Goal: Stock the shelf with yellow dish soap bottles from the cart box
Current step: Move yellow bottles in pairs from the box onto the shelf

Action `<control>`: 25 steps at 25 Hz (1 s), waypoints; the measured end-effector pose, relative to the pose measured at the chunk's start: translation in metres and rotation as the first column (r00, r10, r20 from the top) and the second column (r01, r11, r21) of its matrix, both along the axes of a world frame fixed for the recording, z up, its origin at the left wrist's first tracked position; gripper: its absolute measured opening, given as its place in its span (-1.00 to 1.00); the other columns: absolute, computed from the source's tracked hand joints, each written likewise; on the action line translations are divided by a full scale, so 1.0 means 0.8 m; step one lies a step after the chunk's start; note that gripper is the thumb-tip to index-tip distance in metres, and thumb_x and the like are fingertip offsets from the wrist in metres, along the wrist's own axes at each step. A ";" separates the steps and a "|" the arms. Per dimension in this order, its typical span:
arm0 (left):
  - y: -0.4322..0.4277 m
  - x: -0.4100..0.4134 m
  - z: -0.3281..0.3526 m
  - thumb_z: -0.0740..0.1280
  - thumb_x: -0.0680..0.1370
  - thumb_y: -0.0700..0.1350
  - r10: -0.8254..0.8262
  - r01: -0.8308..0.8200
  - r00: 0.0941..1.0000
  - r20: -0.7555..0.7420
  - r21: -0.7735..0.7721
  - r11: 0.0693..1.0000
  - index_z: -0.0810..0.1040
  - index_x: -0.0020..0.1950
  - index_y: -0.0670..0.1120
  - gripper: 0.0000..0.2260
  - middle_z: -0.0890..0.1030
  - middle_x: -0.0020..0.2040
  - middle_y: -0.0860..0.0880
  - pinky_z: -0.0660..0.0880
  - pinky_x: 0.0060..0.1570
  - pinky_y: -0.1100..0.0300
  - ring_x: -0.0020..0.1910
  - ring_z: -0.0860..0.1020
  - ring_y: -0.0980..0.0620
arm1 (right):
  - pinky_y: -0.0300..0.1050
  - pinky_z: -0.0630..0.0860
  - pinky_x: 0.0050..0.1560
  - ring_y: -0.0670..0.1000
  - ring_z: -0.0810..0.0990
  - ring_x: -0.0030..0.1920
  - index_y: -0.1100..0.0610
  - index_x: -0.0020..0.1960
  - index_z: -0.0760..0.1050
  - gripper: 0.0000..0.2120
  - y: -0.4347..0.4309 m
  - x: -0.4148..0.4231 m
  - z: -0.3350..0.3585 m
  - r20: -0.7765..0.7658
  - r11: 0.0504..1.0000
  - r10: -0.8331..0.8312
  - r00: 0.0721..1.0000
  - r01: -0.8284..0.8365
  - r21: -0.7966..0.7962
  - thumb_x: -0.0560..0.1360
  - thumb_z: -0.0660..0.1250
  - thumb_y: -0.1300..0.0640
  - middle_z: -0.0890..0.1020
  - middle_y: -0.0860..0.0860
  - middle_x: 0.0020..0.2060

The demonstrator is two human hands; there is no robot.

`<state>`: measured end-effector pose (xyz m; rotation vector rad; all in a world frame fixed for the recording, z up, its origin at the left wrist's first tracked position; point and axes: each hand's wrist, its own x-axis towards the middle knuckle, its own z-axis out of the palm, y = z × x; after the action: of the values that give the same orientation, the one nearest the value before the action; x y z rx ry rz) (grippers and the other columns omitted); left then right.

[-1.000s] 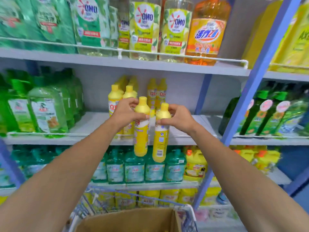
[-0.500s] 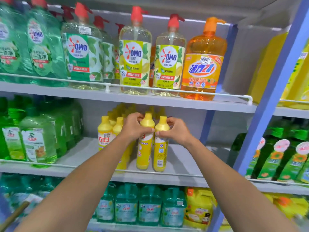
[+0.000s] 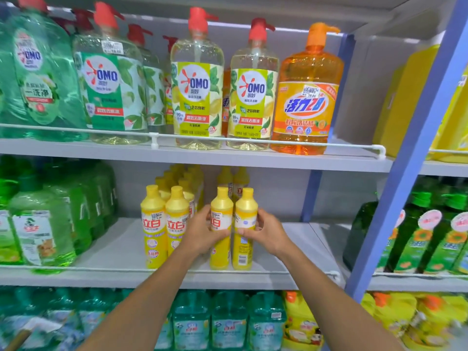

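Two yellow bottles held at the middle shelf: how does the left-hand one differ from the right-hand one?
The left-hand bottle shows red brand characters; the right-hand bottle shows small print and a barcode. The left-hand bottle is gripped from its left by the left hand, the right-hand bottle from its right by the right hand. Shared: yellow, capped, upright, side by side on the middle shelf.

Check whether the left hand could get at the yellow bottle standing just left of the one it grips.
Probably yes, but not freely: the left hand is wrapped round its own yellow bottle. The neighbouring bottle stands beside it at the front of the shelf, with only the low rail before it.
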<state>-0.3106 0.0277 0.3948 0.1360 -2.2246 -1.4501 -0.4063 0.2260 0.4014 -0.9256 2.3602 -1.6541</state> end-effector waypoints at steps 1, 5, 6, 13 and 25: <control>-0.004 0.004 -0.018 0.64 0.31 -0.18 -0.034 0.034 0.998 0.044 0.009 0.999 0.49 0.30 0.06 -0.37 0.67 0.15 0.09 0.60 0.18 0.05 0.13 0.64 0.17 | -0.16 0.62 0.13 -0.12 0.70 0.10 0.11 0.29 0.52 -0.47 0.002 0.001 -0.017 0.046 1.000 0.017 0.999 -0.017 -0.005 0.37 0.62 0.18 0.71 -0.06 0.12; 0.001 0.013 -0.058 0.61 0.36 -0.24 -0.017 0.014 0.997 0.070 0.041 0.999 0.44 0.27 0.23 -0.36 0.66 0.15 0.12 0.61 0.14 0.14 0.14 0.64 0.13 | -0.05 0.59 0.26 -0.02 0.67 0.20 0.14 0.36 0.48 -0.45 0.008 0.006 -0.066 0.167 0.998 0.053 0.984 -0.047 -0.040 0.42 0.58 0.22 0.69 0.01 0.21; 0.004 0.012 -0.059 0.62 0.35 -0.22 -0.004 0.000 0.998 0.064 0.052 0.999 0.45 0.26 0.19 -0.38 0.67 0.12 0.10 0.63 0.11 0.11 0.10 0.66 0.10 | -0.09 0.60 0.23 -0.02 0.68 0.19 0.14 0.35 0.48 -0.45 0.007 0.008 -0.072 0.173 0.998 0.045 0.984 -0.037 -0.051 0.41 0.58 0.20 0.69 0.00 0.20; 0.017 0.003 -0.074 0.66 0.31 -0.01 0.050 -0.056 0.997 0.061 0.094 0.994 0.47 0.24 0.09 -0.41 0.68 0.08 0.08 0.64 0.05 0.11 0.06 0.66 0.11 | -0.46 0.52 -0.09 -0.34 0.63 0.00 0.09 0.26 0.45 -0.48 -0.013 0.027 -0.079 0.149 0.986 -0.097 0.984 0.115 -0.118 0.39 0.61 0.14 0.66 -0.09 0.09; 0.012 0.007 -0.089 0.62 0.33 -0.30 -0.012 -0.001 0.996 0.087 0.148 0.989 0.49 0.25 0.02 -0.42 0.69 0.11 0.03 0.60 0.04 0.26 0.07 0.67 0.16 | -0.36 0.58 -0.08 -0.13 0.70 0.00 0.12 0.21 0.50 -0.48 -0.008 0.023 -0.090 0.102 0.993 -0.115 0.988 0.115 0.007 0.35 0.64 0.09 0.69 -0.12 0.02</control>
<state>-0.3053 0.0377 0.3239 0.2464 -2.1864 -1.6411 -0.3881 0.2193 0.3291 -0.6984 2.3862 -1.6970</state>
